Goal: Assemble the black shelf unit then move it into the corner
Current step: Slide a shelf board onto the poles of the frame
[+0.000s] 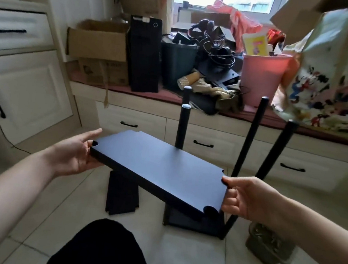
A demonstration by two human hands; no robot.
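Head view: both hands hold a black shelf board (156,168) flat in the air above the tiled floor (187,260), tilted down toward the right. Left hand (74,153) cups the board's left short edge, palm under it, fingers extended along the end. Right hand (245,197) grips the right short edge, thumb on top, fingers curled beneath. Board corners carry round notches. Below and behind the board stands the partly built frame: a base panel (193,222) on the floor with four black poles (252,135) rising from it, the right pair leaning outward. More black panels (122,193) lie on the floor under the board's left end. A window bench (141,104) with drawers carries boxes and a pink bucket (260,76).
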